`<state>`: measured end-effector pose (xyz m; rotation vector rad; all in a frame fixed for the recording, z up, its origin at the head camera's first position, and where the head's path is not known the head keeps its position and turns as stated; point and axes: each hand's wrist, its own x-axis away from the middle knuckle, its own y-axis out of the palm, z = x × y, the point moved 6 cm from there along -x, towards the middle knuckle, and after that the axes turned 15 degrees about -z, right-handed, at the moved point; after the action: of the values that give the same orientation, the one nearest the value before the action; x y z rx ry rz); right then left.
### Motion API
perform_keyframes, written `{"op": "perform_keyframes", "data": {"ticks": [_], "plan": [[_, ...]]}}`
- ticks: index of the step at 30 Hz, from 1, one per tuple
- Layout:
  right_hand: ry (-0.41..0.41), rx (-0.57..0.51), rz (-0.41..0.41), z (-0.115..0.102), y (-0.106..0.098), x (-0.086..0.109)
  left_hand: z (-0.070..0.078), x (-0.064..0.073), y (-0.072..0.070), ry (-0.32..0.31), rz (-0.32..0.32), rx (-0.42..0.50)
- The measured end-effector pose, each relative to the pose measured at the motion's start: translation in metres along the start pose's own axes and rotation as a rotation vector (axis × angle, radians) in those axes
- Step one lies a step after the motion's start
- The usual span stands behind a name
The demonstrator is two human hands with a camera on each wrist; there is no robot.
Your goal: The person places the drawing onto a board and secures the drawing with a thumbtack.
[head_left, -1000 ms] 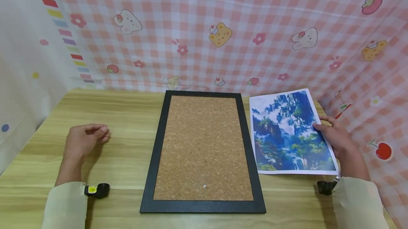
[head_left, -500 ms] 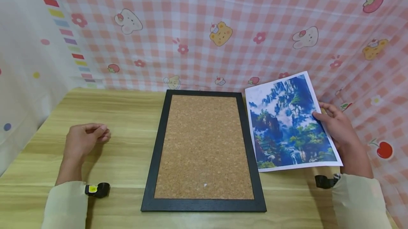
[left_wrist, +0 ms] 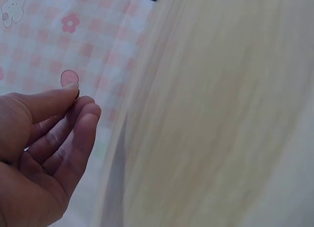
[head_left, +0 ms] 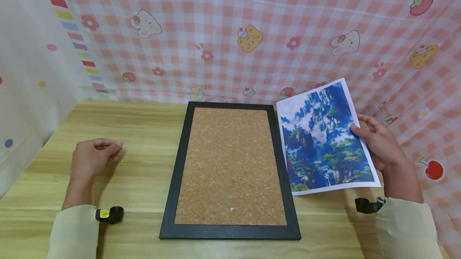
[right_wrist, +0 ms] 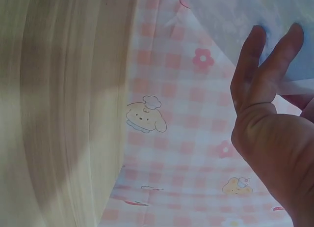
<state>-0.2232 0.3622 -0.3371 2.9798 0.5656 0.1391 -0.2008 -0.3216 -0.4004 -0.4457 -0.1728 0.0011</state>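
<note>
My right hand pinches a printed landscape picture by its right edge, thumb on the front. The sheet shows blue mountains, mist and green trees inside a white border. It is held tilted, its left edge beside the cork board's frame. In the right wrist view, my fingers spread behind the paper. The black-framed cork board lies on the table between my hands. My left hand is off to its left, thumb and index finger pinched together. Between those tips the left wrist view shows a small dark object, its kind unclear.
A wooden table spans the foreground. Pink checked cloth with cartoon prints hangs behind and to the right, white cloth to the left. One tiny pale spot marks the cork near its bottom edge.
My right hand has raised the picture, lifting and tilting its far end upward, then shifted it slightly left. My left hand stays nearly still, and the cork board has not moved.
</note>
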Motion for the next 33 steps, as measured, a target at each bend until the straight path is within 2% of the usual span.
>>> {"op": "perform_keyframes", "data": {"ticks": [4, 10, 17, 29, 33], "plan": [[-0.017, -0.039, -0.034, -0.002, 0.003, 0.000, -0.001, 0.000, 0.000, -0.006, -0.006, 0.019], [-0.040, -0.092, -0.073, -0.007, 0.008, -0.001, -0.001, -0.001, 0.001, -0.005, -0.005, -0.005], [-0.052, -0.104, -0.068, -0.010, 0.010, 0.001, 0.001, -0.001, 0.001, 0.003, -0.016, -0.041], [-0.082, -0.138, -0.102, -0.016, 0.013, 0.000, 0.002, 0.001, 0.002, 0.030, -0.029, -0.030], [-0.094, -0.141, -0.130, -0.018, 0.017, -0.003, 0.002, 0.001, 0.002, 0.036, -0.019, -0.057]]}}
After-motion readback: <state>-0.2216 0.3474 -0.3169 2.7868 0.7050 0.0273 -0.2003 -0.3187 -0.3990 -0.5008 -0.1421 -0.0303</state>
